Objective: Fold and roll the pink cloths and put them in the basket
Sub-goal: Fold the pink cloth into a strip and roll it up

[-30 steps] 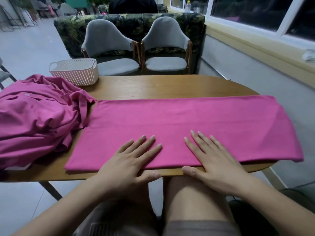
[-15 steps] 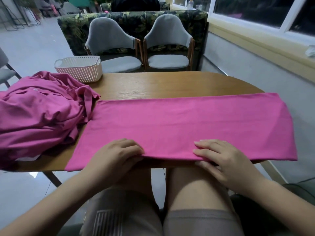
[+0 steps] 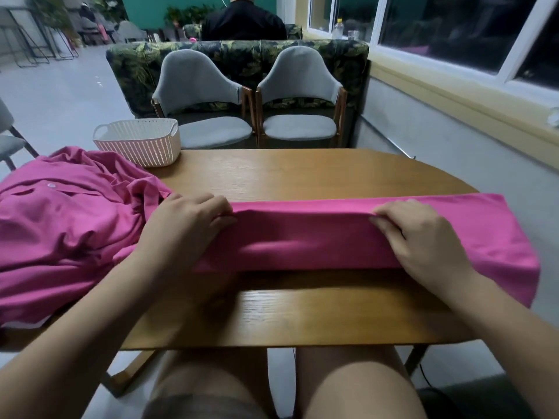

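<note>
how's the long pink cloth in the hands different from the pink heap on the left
The long pink cloth lies as a smooth band across the wooden table; the crumpled pink heap is bunched and wrinkled. The left hand and right hand pinch the cloth's far edge; nothing holds the heap. The heap shows a button, the cloth none. Both are the same pink.

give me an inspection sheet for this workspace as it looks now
surface: wooden table, bare wood in front of and behind the cloth
job's things: folded pink cloth across the table, right end hanging over the edge; pile of crumpled pink cloths on the left; white basket behind the pile
clutter: nothing seen
hands: left hand and right hand each pinch the cloth's far fold
cables: thin dark line on the floor, maybe a cord
surroundings: two grey chairs, leaf-print sofa, window, person in black
</note>
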`<state>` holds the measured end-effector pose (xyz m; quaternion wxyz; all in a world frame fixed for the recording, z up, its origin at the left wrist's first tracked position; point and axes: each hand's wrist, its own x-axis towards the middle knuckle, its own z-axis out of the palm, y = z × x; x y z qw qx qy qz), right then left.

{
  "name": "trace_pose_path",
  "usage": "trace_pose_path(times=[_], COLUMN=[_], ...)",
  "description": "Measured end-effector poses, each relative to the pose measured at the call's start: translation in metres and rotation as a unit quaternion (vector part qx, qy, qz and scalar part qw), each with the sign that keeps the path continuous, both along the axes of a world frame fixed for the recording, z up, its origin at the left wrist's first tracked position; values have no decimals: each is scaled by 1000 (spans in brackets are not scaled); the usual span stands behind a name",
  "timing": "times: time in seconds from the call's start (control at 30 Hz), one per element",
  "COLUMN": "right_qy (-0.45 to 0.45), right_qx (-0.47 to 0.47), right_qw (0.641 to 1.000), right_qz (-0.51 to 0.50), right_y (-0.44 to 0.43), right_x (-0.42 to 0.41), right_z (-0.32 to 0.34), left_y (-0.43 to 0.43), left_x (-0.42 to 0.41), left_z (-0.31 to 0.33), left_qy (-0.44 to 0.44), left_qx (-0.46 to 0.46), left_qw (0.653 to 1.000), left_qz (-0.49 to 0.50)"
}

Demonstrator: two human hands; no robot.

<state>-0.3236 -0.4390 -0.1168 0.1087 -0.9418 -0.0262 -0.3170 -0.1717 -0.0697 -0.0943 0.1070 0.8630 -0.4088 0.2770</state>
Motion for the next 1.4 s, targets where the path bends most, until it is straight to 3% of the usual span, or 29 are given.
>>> trace_pose_path(times=[0.13,0.33,0.5,0.93,1.4], right_qy=[36,144,108,109,112], right_qx=[6,27,23,56,54], right_qw=[998,982,985,985,982], right_qz=[-50,-120,-132,-125,-141], right_y=[-11,-12,-16,-20,-19], right_x=[66,126,129,131,133], right_z=[3,-38,-55,-59,-63], left_y=[-24,-41,-29,-7,-185], left_x=[60,124,141,155,103], left_z=[-1,-52,-68,-64,-68], left_qy=[30,158,144,156,201], left_qx=[-9,7,-27,-22,-16], left_qw=[999,987,989,983,978], left_qz=[25,29,17,96,-44])
